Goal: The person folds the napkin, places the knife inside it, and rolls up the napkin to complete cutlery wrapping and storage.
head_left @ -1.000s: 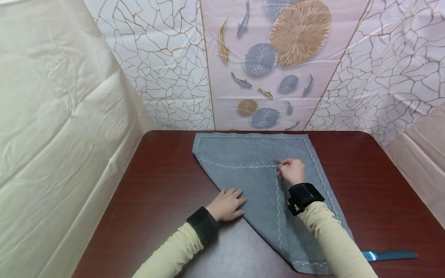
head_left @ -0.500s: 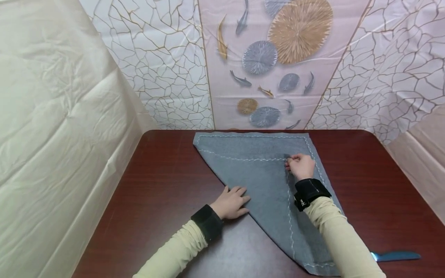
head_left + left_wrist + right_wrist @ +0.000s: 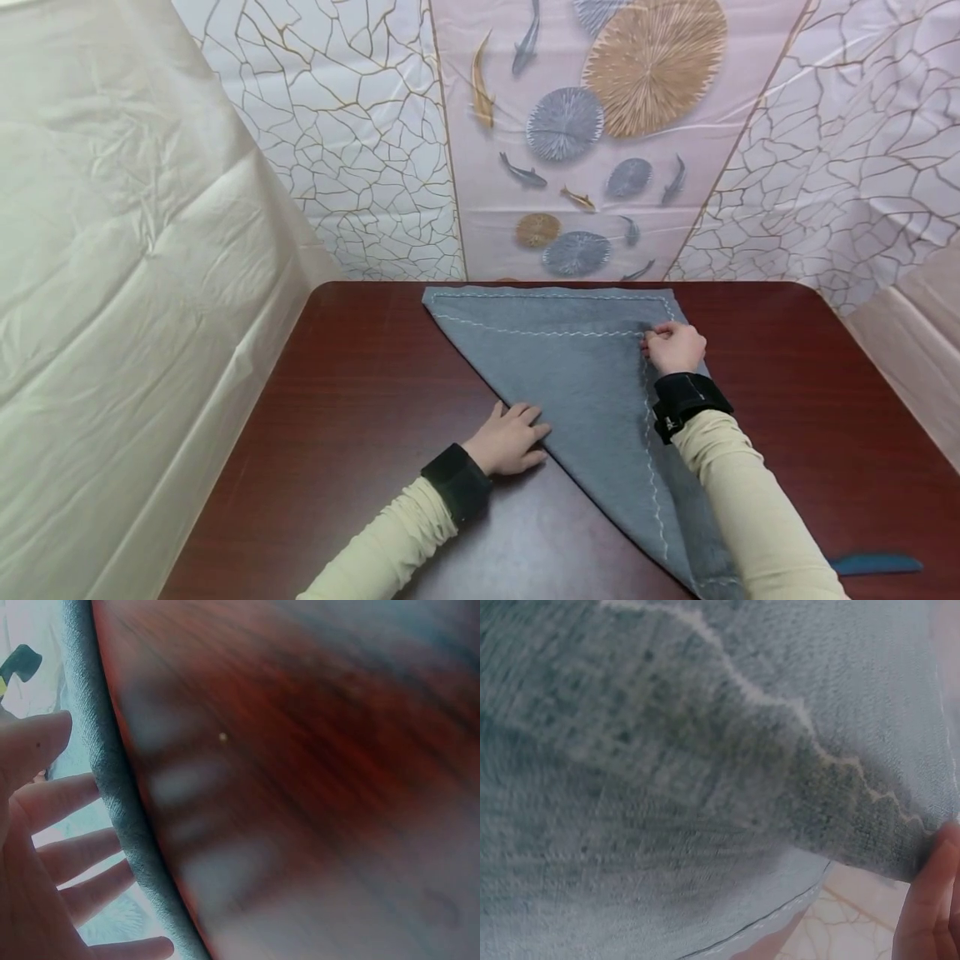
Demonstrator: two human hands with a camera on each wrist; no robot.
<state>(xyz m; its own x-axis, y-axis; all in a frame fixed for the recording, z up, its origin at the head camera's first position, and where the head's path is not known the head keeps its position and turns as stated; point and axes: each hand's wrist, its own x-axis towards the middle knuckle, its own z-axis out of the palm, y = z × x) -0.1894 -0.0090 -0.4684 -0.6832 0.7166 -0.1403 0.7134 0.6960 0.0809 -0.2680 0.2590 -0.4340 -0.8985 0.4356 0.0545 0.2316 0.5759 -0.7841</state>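
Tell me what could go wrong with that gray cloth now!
The right hand pinches just a corner of the cloth, so it might slip out.

The left hand rests on the folded edge; if it slides, the fold could go crooked.

A blue thing lies close by the right sleeve in the head view, so the arm may bump it.
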